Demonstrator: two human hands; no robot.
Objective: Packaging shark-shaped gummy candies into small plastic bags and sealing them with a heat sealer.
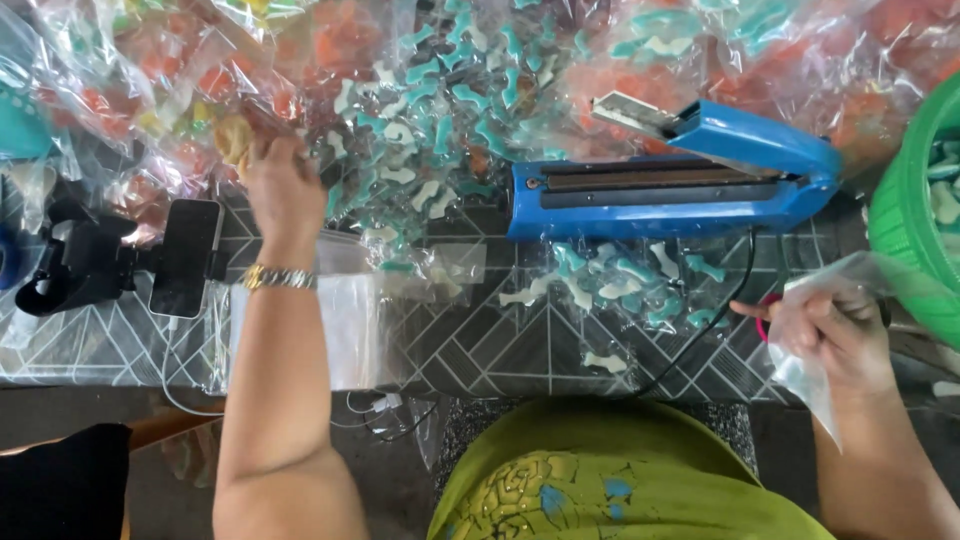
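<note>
The left hand (283,185) closes on a crinkly yellowish candy packet (233,138) amid glossy bagged sweets. The right hand (835,335) pinches a clear plastic bag (812,375) — soft, empty — with a blue heat sealer (675,185) up-left of it and a green basket (912,215) beyond.

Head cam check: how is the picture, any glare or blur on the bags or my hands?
Head view: glare flecks the clear bags along the top, muddling their contents; the left hand is slightly motion-blurred; the right hand and its clear bag are soft at the edges; the blue sealer is sharp and evenly lit.
</note>
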